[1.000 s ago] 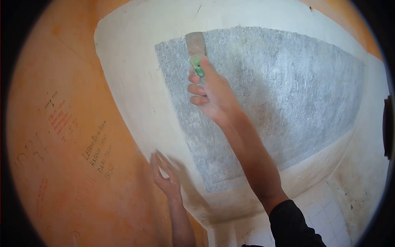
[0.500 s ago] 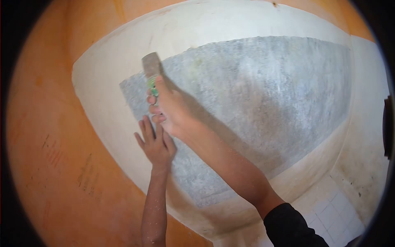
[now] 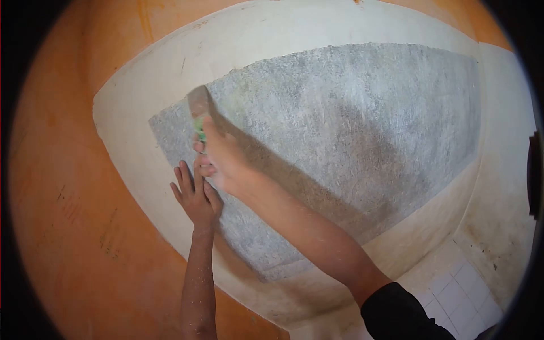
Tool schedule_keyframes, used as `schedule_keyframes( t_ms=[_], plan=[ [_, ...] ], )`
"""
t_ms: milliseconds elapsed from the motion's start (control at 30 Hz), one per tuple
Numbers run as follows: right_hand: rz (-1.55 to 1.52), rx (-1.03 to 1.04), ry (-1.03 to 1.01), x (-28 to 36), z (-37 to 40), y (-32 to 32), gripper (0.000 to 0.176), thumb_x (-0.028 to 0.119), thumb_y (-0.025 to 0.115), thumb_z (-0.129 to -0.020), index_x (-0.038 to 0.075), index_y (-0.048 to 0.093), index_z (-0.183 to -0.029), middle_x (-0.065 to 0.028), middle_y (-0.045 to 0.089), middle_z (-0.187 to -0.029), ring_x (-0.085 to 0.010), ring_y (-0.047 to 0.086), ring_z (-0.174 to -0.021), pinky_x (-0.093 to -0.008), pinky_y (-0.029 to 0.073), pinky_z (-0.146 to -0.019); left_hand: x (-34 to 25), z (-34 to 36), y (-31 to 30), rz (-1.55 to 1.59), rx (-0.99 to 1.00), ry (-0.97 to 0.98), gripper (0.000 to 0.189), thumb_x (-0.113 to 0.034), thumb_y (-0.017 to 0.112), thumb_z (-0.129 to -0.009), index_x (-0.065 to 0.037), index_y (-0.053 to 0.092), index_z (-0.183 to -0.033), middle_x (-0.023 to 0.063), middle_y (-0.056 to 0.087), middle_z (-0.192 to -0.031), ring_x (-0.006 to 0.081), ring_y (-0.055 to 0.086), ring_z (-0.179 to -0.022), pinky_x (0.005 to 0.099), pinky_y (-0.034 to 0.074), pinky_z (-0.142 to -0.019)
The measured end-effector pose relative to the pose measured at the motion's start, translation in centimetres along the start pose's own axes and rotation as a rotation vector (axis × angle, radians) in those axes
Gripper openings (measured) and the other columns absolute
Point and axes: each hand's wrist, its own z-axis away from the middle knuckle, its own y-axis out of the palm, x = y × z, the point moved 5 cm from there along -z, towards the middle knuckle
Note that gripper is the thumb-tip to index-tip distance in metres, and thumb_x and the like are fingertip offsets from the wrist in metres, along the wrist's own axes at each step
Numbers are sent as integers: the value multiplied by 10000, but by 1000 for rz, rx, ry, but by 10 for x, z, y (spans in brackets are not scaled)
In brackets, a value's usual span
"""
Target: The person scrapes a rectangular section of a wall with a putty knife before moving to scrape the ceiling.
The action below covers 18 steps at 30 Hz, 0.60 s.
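My right hand [image 3: 221,156] is wrapped round the green handle of a scraper [image 3: 199,102], whose wide, dull blade points up at the upper left of a rough grey patch [image 3: 340,124] on the wall. Below it, my left hand [image 3: 198,198] lies against the lower left edge of the patch with fingers spread, its fingertips close to my right hand. Both the scraper and my right hand are slightly blurred. A smooth white band [image 3: 130,136] surrounds the grey patch.
Orange wall [image 3: 56,226] with faint scribbles fills the left side. White tiles [image 3: 459,294] show at the lower right, and a dark object [image 3: 534,175] stands at the right edge. My right arm casts a shadow across the grey patch.
The scraper blade has moved down and slightly left in the view, with my right hand around the handle. My left hand appears a little further left. The wall has also shifted left in view.
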Motion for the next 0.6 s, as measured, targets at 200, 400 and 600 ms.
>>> schedule_keyframes(
  t_ms=[200, 400, 600],
  plan=[
    [114, -34, 94, 5, 13, -22, 389, 474, 455, -1052, 110, 525, -936, 28, 463, -732, -55, 352, -531, -211, 248, -422, -12, -4, -1, -36, -4, -6, 558, -182, 473, -933, -79, 474, -1482, 238, 313, -1587, 398, 260, -1491, 593, 77, -1192],
    [71, -50, -10, 1, -1, 4, 391, 480, 459, -1050, 112, 518, -933, 25, 451, -749, -63, 346, -549, -211, 245, -428, -8, 3, 1, 9, -57, -16, 549, -180, 488, -909, -111, 521, -1453, 202, 386, -1561, 365, 313, -1475, 581, 103, -1191],
    [156, -109, -29, -10, 3, 6, 384, 473, 423, -1062, 111, 506, -967, 24, 450, -759, -62, 345, -551, -211, 244, -424, -3, 6, 0, 22, -25, -15, 479, -188, 467, -920, -114, 578, -1380, 205, 381, -1563, 386, 301, -1476, 578, 106, -1192]
  ],
)
